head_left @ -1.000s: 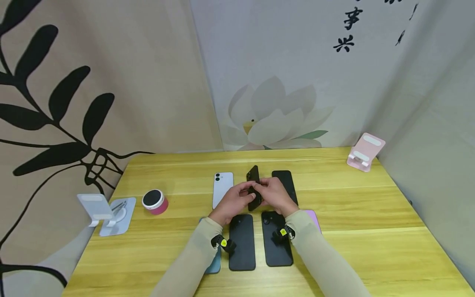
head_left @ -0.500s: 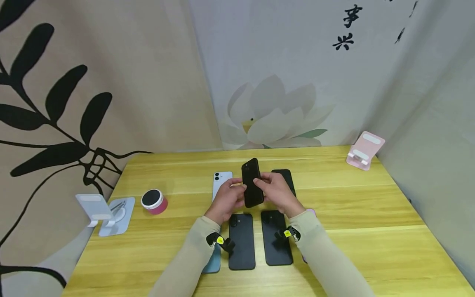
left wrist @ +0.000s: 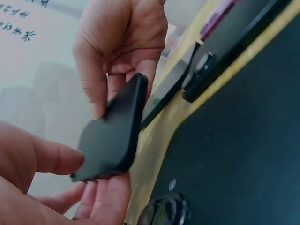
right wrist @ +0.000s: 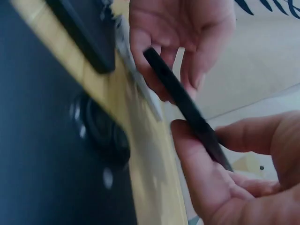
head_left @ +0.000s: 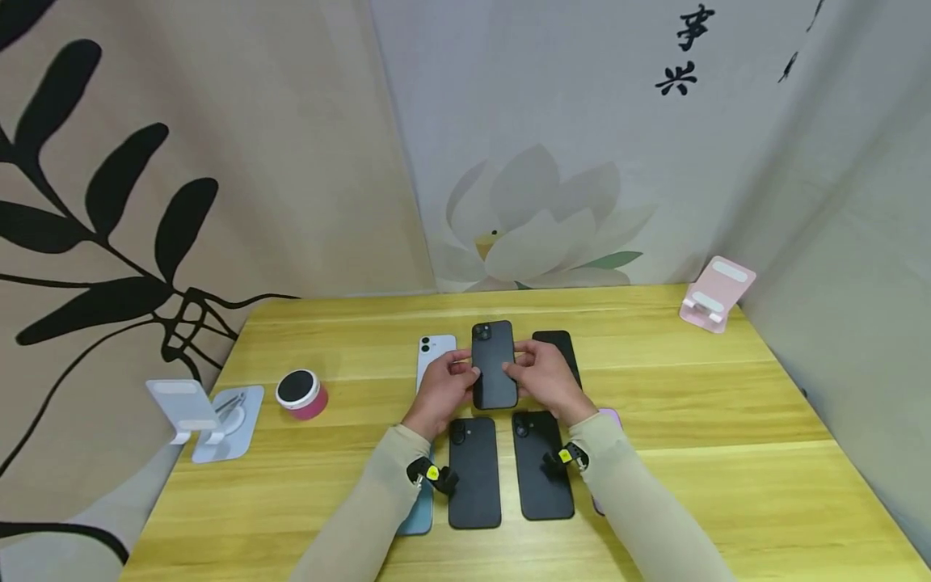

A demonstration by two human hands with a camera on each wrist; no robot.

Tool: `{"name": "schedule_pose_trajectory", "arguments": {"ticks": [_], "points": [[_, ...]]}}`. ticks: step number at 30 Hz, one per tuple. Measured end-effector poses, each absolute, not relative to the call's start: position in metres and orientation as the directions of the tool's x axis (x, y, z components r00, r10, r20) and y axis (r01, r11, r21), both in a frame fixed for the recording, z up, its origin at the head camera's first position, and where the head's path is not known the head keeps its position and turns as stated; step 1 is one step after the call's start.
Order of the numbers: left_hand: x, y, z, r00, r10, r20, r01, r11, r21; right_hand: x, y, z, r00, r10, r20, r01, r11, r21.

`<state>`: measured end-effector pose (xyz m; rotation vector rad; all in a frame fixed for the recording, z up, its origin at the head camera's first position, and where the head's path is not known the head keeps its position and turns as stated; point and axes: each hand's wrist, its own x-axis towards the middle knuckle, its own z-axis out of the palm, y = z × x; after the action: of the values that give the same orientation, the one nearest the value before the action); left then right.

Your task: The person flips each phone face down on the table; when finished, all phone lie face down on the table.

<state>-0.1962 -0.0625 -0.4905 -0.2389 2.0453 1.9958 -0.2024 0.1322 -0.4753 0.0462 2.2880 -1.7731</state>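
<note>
A dark grey smartphone (head_left: 494,365) is held up between both hands in the head view, its back and camera bump facing me. My left hand (head_left: 439,394) pinches its left edge between thumb and fingers; the right hand (head_left: 550,380) grips the opposite edge the same way. The left wrist view shows the phone (left wrist: 112,131) tilted, a hand on each side. From the right wrist, the phone (right wrist: 185,108) appears nearly edge-on. Beneath the wrists lie two black phones, one at left (head_left: 474,485) and one at right (head_left: 540,485), backs up.
A white phone (head_left: 435,352) and a black phone (head_left: 560,352) lie behind the hands. Partly covered by the arms are a blue phone (head_left: 417,517) and a purple-edged phone (head_left: 609,415). A pink-and-white round container (head_left: 311,400), a pale stand (head_left: 185,408) and a pink stand (head_left: 716,295) stand farther out.
The held phone was nearly edge-on, then turned and tilted, and now faces me with its back. Both hands keep hold of its sides; the left hand has shifted slightly left.
</note>
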Motion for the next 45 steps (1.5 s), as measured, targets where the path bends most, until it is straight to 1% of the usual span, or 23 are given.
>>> {"name": "schedule_pose_trajectory", "arguments": {"ticks": [4,9,16,24,27,32,38,42,45], "points": [[-0.193,-0.061,-0.488,-0.950,0.076,-0.303,-0.292,0.123,0.948,-0.205,0.137,-0.479,-0.964,-0.116,-0.241,0.196,0.306,-0.932],[-0.192,-0.060,-0.487,-0.956,0.079,-0.282,-0.261,0.210,0.942,-0.209,0.139,-0.481,-0.965,-0.107,-0.240,0.180,0.399,-0.899],[-0.190,-0.059,-0.486,-0.963,0.076,-0.260,-0.233,0.254,0.939,-0.209,0.138,-0.484,-0.973,-0.105,-0.205,0.111,0.565,-0.817],[-0.186,-0.059,-0.481,-0.963,0.050,-0.265,-0.238,0.307,0.921,-0.207,0.132,-0.483,-0.972,-0.158,-0.173,0.027,0.657,-0.753],[-0.184,-0.059,-0.480,-0.962,0.070,-0.265,-0.231,0.316,0.920,-0.206,0.131,-0.482,-0.973,-0.165,-0.164,0.011,0.672,-0.740],[-0.184,-0.060,-0.477,-0.959,0.106,-0.264,-0.219,0.315,0.923,-0.203,0.133,-0.480,-0.972,-0.158,-0.172,0.024,0.665,-0.746],[-0.183,-0.057,-0.475,-0.965,0.107,-0.238,-0.189,0.345,0.920,-0.201,0.141,-0.480,-0.973,-0.159,-0.167,0.029,0.635,-0.772],[-0.181,-0.053,-0.474,-0.974,0.100,-0.204,-0.153,0.372,0.916,-0.200,0.149,-0.479,-0.976,-0.183,-0.115,-0.018,0.602,-0.798],[-0.182,-0.050,-0.474,-0.981,0.093,-0.170,-0.127,0.353,0.927,-0.200,0.157,-0.475,-0.977,-0.205,-0.061,-0.069,0.573,-0.817]]}}
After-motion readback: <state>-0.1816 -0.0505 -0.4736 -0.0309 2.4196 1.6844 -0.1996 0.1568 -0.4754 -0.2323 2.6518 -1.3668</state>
